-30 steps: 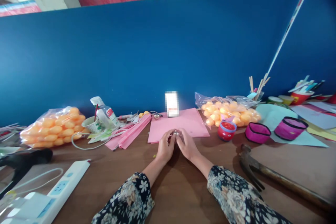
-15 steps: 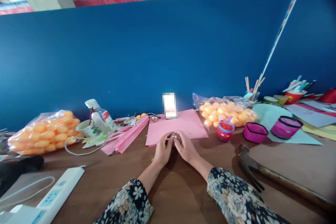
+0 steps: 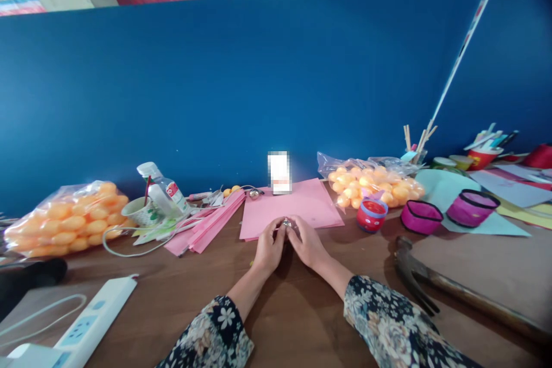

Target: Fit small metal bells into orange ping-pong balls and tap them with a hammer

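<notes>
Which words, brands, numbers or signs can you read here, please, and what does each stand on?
None can be read for certain.
Bottle label: red and white, too blurred to read.
White panel: pixelated, unreadable.
Power strip: no legible text.
Shiny thing in hand: too small to show any marking.

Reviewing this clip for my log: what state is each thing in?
Left hand, closed on shiny piece
Right hand, closed on shiny piece
Shiny piece, held between fingertips
Bottle, capped
Left bag, filled
Right bag, filled
Hammer, lying down
Pen cup, upright, filled
Power strip, lying flat
</notes>
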The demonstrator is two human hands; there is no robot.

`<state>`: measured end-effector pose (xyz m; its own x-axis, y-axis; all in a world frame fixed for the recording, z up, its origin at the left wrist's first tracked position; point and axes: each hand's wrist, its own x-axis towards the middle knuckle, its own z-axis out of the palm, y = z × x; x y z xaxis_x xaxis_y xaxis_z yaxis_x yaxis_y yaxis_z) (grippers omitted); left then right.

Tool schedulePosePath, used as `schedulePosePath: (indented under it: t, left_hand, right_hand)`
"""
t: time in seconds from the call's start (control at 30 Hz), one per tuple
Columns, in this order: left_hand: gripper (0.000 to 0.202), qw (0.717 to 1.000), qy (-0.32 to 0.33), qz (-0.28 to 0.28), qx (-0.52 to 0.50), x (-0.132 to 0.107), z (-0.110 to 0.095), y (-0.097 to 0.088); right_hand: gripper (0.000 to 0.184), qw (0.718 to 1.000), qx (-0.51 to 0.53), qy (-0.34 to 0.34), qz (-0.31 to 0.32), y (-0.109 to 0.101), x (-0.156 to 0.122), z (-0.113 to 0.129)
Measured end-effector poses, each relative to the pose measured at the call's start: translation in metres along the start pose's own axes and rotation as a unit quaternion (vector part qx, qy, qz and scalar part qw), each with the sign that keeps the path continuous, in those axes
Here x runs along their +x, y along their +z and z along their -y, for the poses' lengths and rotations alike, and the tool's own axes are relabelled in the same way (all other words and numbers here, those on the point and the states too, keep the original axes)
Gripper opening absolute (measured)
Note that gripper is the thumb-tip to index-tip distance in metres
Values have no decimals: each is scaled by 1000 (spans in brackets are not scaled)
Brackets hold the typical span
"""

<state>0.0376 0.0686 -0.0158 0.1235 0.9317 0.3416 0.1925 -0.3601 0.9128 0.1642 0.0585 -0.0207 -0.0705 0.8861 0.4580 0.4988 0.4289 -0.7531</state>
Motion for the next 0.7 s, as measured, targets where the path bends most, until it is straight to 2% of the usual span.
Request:
schedulePosePath:
  t: [0.2,0.33,0.53,0.7]
  left_hand:
    - [32,1000,-11,-4,-5,0,3,0]
    - [43,998,-46,-3,-41,-2,5,1]
    - [46,999,-29,-2,-41,-3,7,2]
    - [47,999,-36,13,-35,-4,0,2]
  right_hand:
    - [25,1000,10,3,-4,0,1,0]
    - [26,999,25,19,-8,0,2,0]
    - [28,997,69,32,-5,0,3,0]
    - [31,997,69,30,-3,-3,3,2]
